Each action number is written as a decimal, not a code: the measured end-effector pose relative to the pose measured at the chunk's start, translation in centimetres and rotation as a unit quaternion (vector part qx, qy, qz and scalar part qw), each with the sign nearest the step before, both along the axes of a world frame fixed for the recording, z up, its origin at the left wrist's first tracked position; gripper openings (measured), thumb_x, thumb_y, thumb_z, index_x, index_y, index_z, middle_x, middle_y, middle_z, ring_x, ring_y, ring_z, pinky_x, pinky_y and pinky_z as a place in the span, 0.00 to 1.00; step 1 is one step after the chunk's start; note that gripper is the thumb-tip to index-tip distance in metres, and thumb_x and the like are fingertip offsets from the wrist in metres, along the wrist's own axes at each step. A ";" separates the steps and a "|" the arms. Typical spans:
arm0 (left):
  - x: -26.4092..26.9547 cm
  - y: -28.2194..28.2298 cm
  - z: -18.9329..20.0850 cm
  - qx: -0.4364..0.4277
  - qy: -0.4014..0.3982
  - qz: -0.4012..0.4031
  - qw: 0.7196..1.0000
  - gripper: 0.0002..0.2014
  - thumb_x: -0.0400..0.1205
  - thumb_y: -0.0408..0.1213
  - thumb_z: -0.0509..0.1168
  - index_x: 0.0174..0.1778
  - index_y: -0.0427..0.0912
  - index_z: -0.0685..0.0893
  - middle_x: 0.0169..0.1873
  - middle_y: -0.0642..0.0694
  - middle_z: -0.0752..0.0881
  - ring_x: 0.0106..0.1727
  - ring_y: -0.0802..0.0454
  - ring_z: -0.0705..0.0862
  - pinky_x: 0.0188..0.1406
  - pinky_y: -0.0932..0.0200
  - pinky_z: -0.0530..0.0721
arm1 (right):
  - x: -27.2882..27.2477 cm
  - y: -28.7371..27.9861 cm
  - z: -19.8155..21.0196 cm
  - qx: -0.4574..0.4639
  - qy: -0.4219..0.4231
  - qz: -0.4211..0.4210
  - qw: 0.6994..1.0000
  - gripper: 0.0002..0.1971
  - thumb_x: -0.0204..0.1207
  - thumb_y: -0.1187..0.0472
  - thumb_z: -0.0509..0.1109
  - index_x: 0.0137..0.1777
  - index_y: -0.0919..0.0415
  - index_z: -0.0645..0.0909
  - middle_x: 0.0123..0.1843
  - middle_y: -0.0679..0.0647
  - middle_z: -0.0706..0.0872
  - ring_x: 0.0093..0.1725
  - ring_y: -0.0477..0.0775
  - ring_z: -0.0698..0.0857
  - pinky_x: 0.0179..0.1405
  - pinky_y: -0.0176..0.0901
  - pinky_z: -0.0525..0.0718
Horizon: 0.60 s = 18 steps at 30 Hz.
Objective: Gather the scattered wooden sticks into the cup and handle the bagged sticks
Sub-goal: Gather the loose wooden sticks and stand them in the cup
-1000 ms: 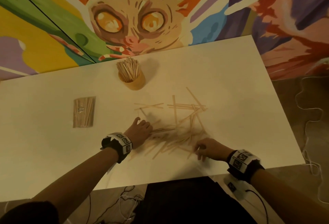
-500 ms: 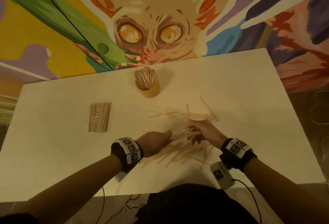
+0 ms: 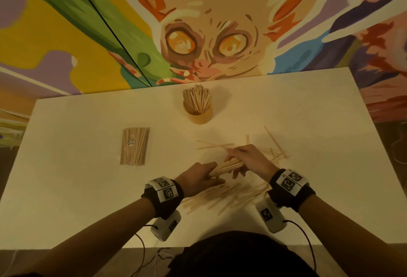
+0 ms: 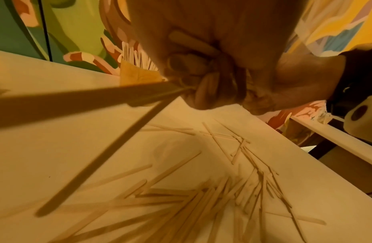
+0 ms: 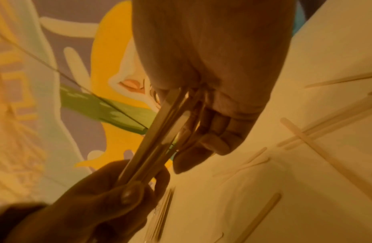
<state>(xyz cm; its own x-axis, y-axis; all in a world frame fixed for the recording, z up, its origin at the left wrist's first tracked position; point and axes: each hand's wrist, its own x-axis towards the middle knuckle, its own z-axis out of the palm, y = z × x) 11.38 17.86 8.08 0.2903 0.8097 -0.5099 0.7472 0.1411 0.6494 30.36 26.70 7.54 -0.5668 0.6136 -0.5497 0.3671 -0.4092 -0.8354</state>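
A bundle of wooden sticks (image 3: 226, 165) is held between both hands just above the white table (image 3: 88, 188). My left hand (image 3: 198, 177) grips its near end and my right hand (image 3: 246, 160) grips its far end; the right wrist view shows the bundle (image 5: 160, 139) pinched by both. Loose sticks (image 3: 231, 197) lie scattered under and beyond the hands, also spread across the table in the left wrist view (image 4: 201, 197). A tan cup (image 3: 197, 113) full of upright sticks stands at the back centre. The bagged sticks (image 3: 134, 146) lie flat to the left.
A painted mural wall (image 3: 209, 34) rises right behind the table's far edge. Wrist cameras and their cables (image 3: 166, 226) hang below both wrists near the table's front edge. Bare tabletop lies to the far left and right of the stick pile.
The hands swept in from the pile's sides, met at its middle and lifted a bundle of sticks, now held between them. The head view has tilted up toward the wall.
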 end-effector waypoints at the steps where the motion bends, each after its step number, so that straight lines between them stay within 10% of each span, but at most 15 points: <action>1: -0.2 0.2 -0.1 0.001 0.009 -0.003 1.000 0.14 0.83 0.51 0.64 0.56 0.44 0.78 0.33 0.54 0.80 0.31 0.56 0.75 0.33 0.60 0.70 | -0.7 -0.2 0.0 0.016 -0.008 0.014 1.000 0.19 0.85 0.54 0.64 0.45 0.69 0.88 0.34 0.61 0.91 0.29 0.63 0.88 0.23 0.42 0.76; 5: -1.0 1.4 -0.3 0.013 0.018 -0.014 1.000 0.14 0.86 0.47 0.61 0.64 0.45 0.78 0.45 0.44 0.87 0.37 0.51 0.80 0.38 0.57 0.75 | -3.1 -0.6 -0.7 0.072 -0.032 0.040 0.996 0.16 0.84 0.57 0.67 0.44 0.73 0.84 0.30 0.56 0.86 0.24 0.59 0.86 0.21 0.39 0.74; 12: -2.2 1.5 -1.0 0.062 0.052 0.031 0.996 0.19 0.87 0.49 0.58 0.70 0.44 0.75 0.27 0.57 0.71 0.29 0.53 0.71 0.35 0.55 0.68 | -6.6 -0.8 -0.4 0.194 -0.085 0.006 0.977 0.16 0.81 0.55 0.71 0.35 0.65 0.79 0.22 0.53 0.78 0.19 0.44 0.76 0.28 0.40 0.76; 16: -4.5 1.6 -0.5 0.086 -0.046 0.152 0.984 0.11 0.87 0.45 0.60 0.50 0.43 0.83 0.27 0.57 0.76 0.29 0.53 0.76 0.30 0.64 0.68 | -7.5 -0.4 0.8 0.051 0.035 -0.140 0.988 0.27 0.86 0.44 0.59 0.49 0.71 0.82 0.33 0.63 0.86 0.28 0.59 0.82 0.25 0.39 0.73; 18: -5.8 1.5 -0.4 0.052 -0.189 0.324 0.926 0.13 0.87 0.45 0.61 0.37 0.46 0.78 0.21 0.56 0.74 0.21 0.57 0.71 0.24 0.62 0.69 | -7.7 -0.5 0.6 0.006 0.032 -0.157 0.987 0.26 0.87 0.45 0.56 0.54 0.70 0.82 0.38 0.65 0.88 0.31 0.60 0.84 0.26 0.41 0.73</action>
